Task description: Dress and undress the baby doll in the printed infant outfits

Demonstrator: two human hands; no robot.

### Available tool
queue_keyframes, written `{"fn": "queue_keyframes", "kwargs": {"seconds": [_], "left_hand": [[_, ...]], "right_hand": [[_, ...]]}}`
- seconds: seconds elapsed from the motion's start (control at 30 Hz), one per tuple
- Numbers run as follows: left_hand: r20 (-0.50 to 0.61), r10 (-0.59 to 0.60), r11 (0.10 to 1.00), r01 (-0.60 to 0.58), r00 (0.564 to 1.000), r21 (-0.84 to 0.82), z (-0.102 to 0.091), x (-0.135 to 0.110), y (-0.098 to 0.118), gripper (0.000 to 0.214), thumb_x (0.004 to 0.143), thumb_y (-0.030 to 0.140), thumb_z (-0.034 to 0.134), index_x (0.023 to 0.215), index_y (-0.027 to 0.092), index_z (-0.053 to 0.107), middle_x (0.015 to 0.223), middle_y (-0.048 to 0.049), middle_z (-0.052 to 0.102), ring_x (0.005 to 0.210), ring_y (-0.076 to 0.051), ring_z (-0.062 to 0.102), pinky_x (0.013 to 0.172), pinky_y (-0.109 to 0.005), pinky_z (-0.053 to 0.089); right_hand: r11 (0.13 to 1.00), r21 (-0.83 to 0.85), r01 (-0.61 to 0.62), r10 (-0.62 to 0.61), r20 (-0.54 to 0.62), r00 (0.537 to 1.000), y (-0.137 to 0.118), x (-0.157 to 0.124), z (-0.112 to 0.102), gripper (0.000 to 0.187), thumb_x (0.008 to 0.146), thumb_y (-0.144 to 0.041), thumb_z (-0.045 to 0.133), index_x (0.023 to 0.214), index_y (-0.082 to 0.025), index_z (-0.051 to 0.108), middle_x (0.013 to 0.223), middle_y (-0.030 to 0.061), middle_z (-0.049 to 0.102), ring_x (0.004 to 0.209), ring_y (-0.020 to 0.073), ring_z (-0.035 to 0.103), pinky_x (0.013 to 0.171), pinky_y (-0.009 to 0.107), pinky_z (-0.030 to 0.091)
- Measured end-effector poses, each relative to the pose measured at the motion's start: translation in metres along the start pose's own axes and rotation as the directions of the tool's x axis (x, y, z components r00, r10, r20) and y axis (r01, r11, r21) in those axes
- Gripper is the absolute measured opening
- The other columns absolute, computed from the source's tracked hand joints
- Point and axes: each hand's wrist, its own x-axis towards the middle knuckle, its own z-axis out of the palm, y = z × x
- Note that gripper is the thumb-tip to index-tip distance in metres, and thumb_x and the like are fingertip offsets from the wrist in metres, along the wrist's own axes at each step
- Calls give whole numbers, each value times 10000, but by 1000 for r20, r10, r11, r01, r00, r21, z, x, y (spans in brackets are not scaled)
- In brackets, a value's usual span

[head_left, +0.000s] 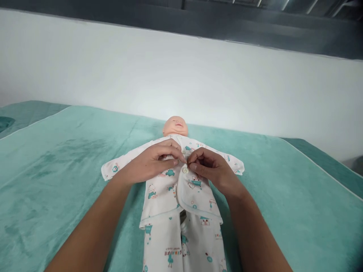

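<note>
A baby doll (175, 126) lies on its back in the middle of a teal blanket (56, 166), head pointing away from me. It wears a white printed jacket (195, 196) and matching trousers (167, 245). My left hand (154, 161) rests on the doll's chest, its fingers pinched on the jacket's front edge. My right hand (211, 168) pinches the opposite edge. The two sets of fingertips meet just above a small white button (185, 170). The jacket's lower flap hangs loose over the trousers.
The blanket covers a wide flat surface that runs to a white wall (181, 75) behind the doll. A darker teal strip (326, 162) shows at the right edge, another at the far left.
</note>
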Motion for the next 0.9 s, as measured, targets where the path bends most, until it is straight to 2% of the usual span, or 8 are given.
{"fn": "queue_keyframes", "kwargs": {"seconds": [0.2, 0.27, 0.37, 0.43, 0.53, 0.63, 0.73, 0.9], "left_hand": [[-20, 2, 1000, -2, 1000, 12, 1, 2, 2, 196, 877, 146, 533, 754, 199, 676, 959, -13, 559, 863, -125, 551, 750, -259, 435], [-30, 1, 1000, 0, 1000, 26, 2, 2, 2, 187, 874, 133, 529, 779, 204, 673, 943, -8, 565, 838, -118, 542, 739, -256, 433], [-46, 9, 1000, -8, 999, 28, 2, 3, 1, 238, 890, 124, 491, 938, 238, 694, 938, -8, 559, 814, -113, 531, 714, -254, 432], [-41, 28, 999, -27, 999, 25, 3, 3, -1, 295, 894, 109, 464, 967, 250, 713, 966, -16, 545, 827, -113, 534, 706, -251, 436], [-40, 43, 998, -41, 998, 43, 6, 3, -2, 332, 860, 59, 458, 857, 233, 740, 969, -16, 537, 832, -107, 542, 702, -240, 441], [-66, 34, 998, -30, 997, 58, 8, 3, -2, 332, 824, 29, 458, 793, 217, 731, 951, -5, 543, 792, -93, 546, 677, -225, 446], [-96, 41, 996, -33, 995, 82, 10, 3, -1, 332, 799, 14, 449, 753, 207, 716, 942, 0, 546, 785, -89, 547, 662, -219, 444], [-177, 72, 992, -52, 982, 113, 14, 6, -3, 304, 792, 14, 439, 671, 175, 666, 908, -16, 536, 769, -106, 534, 629, -234, 436]], "right_hand": [[989, -116, 88, -81, 62, 995, -2, 1, 0, 153, 872, -330, 621, 839, -193, 680, 748, -1, 549, 629, 107, 429, 566, 265, 325], [983, -153, 100, -92, 62, 994, -5, 1, 0, 203, 885, -349, 600, 773, -187, 647, 711, -10, 524, 625, 109, 426, 572, 268, 327], [951, -297, 86, -68, 70, 995, -17, -5, 5, 290, 895, -378, 580, 681, -184, 557, 673, -26, 488, 607, 100, 402, 566, 262, 318], [870, -489, 61, -16, 94, 995, -27, -12, 13, 321, 865, -418, 616, 661, -188, 524, 672, -34, 503, 605, 97, 407, 558, 257, 305], [652, -757, 37, 54, 95, 994, -39, -25, 30, 362, 746, -459, 733, 639, -195, 511, 658, -49, 535, 591, 96, 405, 526, 255, 246], [499, -866, 38, 34, 63, 997, -43, -33, 43, 280, 719, -298, 748, 636, -196, 500, 657, -59, 551, 585, 94, 391, 521, 261, 201], [449, -890, 79, 27, 102, 994, -41, -36, 46, 223, 753, -165, 640, 617, -185, 464, 653, -57, 544, 579, 90, 380, 528, 267, 196], [455, -876, 160, 55, 207, 977, -41, -39, 43, 226, 716, -79, 578, 582, -170, 420, 593, -53, 497, 547, 84, 341, 520, 279, 192]]}}
